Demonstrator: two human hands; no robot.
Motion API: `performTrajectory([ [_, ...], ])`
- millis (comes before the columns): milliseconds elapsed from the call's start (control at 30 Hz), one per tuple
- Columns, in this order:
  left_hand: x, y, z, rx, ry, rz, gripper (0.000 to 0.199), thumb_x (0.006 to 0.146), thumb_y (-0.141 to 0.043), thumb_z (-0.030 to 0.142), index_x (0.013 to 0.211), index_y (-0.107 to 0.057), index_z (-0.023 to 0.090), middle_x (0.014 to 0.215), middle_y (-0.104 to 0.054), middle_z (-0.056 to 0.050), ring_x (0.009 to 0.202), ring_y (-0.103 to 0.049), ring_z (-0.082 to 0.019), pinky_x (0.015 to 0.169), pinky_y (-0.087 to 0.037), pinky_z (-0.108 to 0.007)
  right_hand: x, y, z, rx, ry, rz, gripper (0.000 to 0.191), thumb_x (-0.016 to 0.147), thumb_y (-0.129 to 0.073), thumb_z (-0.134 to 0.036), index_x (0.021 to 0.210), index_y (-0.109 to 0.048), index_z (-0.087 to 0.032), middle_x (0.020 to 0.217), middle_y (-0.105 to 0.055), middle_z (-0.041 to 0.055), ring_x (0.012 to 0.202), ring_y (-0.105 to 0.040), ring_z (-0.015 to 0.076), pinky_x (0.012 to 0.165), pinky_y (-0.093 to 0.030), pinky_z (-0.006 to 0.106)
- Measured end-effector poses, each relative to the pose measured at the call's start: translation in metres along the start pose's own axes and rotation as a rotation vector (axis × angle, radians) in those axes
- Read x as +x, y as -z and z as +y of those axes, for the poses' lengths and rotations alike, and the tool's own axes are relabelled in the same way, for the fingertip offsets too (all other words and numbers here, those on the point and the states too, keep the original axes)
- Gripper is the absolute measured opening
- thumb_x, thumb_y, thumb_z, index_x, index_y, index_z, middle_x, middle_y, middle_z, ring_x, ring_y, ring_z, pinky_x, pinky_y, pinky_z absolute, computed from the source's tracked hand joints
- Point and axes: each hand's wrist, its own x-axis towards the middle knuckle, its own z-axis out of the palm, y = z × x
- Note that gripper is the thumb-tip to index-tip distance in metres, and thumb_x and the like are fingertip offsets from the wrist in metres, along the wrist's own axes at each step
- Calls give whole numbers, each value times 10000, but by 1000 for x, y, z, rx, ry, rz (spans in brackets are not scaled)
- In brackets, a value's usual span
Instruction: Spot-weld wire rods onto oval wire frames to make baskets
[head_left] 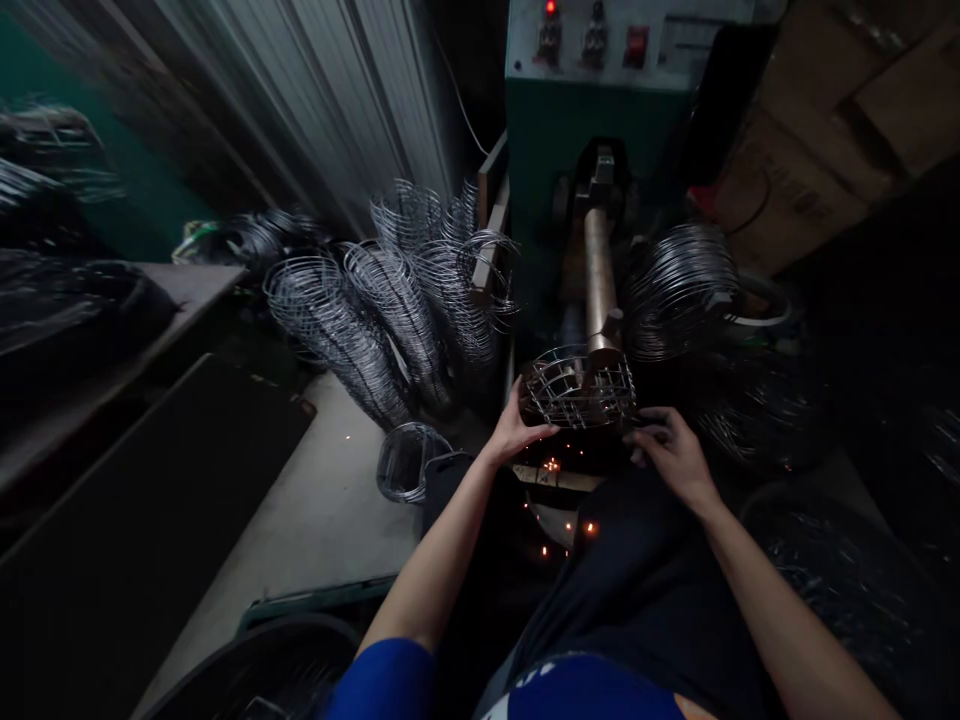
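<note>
Here's my left hand (517, 432), thumb along the near edge and fingers up the side, gripping the wire basket (574, 408) at its left! That basket sits right under the end of the thick metal arm (600, 280), just in front of me and above my knees, its open wire mesh ringing the lower tip of the arm. Over on the other side, my right hand (671, 450) is narrow, fingers bunched close to the thumb by the basket's right lower edge; it's so dim there that I can't tell whether they pinch the wire or some small piece. And look at the sparks (552, 465), orange specks scattered beneath the basket and between my legs in dark trousers (645, 580)! Straight ahead stands the green machine (652, 125) that bears the arm, a red light (550, 7) glowing on its top panel, with a red switch (637, 46) further right. To my left, tall leaning stacks of wire baskets (337, 330) crowd together, with a lone wire frame (411, 490) on the floor by my knee. To my right, a bundle of wire rings (686, 290) lies beside the arm, and beyond it, cardboard boxes (802, 190) fill the upper corner.
</note>
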Motion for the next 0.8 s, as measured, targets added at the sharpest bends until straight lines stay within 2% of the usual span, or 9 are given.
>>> performTrajectory([
  [100, -3, -4, -5, -126, 45, 38, 1096, 634, -912, 431, 1524, -321, 186, 1520, -495, -219, 1344, -577, -324, 1105, -495, -533, -4, -1, -2, 30, -40, -31, 634, 770, -784, -603, 1190, -540, -196, 696, -690, -9, 471, -587, 139, 441, -480, 260],
  [200, -9, 3, 6, -131, 30, 49, 982, 624, -908, 387, 1449, -418, 179, 1462, -560, -197, 1303, -610, -317, 1070, -530, -504, -10, -4, -14, 53, -53, -100, 687, 788, -774, -582, 1290, -510, -193, 715, -690, -13, 484, -584, 131, 455, -483, 257],
  [267, -18, 10, 19, -81, -9, 21, 926, 644, -893, 363, 1438, -447, 193, 1418, -599, -167, 1280, -624, -303, 1063, -538, -486, -15, -5, -22, 95, -87, -96, 639, 757, -819, -551, 1208, -534, -200, 697, -690, -15, 449, -545, 111, 424, -444, 230],
  [400, -33, 15, 46, 116, -164, -29, 866, 639, -886, 295, 1414, -506, 219, 1368, -624, -124, 1263, -621, -291, 1090, -517, -467, -16, -11, -36, 196, -186, -71, 524, 669, -895, -540, 858, -541, -202, 621, -658, -21, 374, -437, 55, 344, -300, 164],
  [567, -33, 6, 68, 428, -243, 18, 874, 618, -894, 303, 1406, -521, 253, 1373, -610, -100, 1283, -593, -321, 1095, -504, -488, -12, -21, -45, 272, -230, -126, 490, 661, -911, -516, 798, -566, -196, 563, -606, -52, 320, -362, 24, 301, -197, 137],
  [600, -33, 4, 71, 464, -233, 27, 877, 619, -893, 307, 1409, -516, 259, 1373, -611, -95, 1276, -597, -322, 1070, -520, -483, -12, -21, -46, 291, -221, -137, 470, 666, -911, -506, 810, -592, -193, 570, -609, -51, 329, -380, 26, 306, -225, 136],
  [667, -33, 2, 77, 517, -216, 36, 883, 618, -890, 309, 1413, -511, 262, 1371, -615, -91, 1258, -605, -320, 1022, -546, -468, -11, -18, -47, 313, -192, -189, 438, 698, -890, -518, 886, -672, -188, 664, -676, -8, 418, -524, 65, 374, -393, 159],
  [733, -35, -1, 82, 554, -206, 39, 883, 614, -891, 311, 1411, -516, 264, 1370, -619, -88, 1252, -607, -322, 997, -557, -461, -10, -15, -49, 255, -131, -270, 436, 769, -828, -551, 998, -734, -191, 826, -747, 57, 630, -690, 149, 572, -572, 248],
  [800, -35, -4, 85, 577, -204, 37, 878, 611, -892, 315, 1408, -524, 278, 1369, -625, -78, 1252, -607, -323, 997, -557, -461, -7, -16, -50, 55, 2, -324, 375, 861, -748, -530, 1050, -763, -207, 942, -770, 83, 828, -738, 215, 767, -609, 342],
])
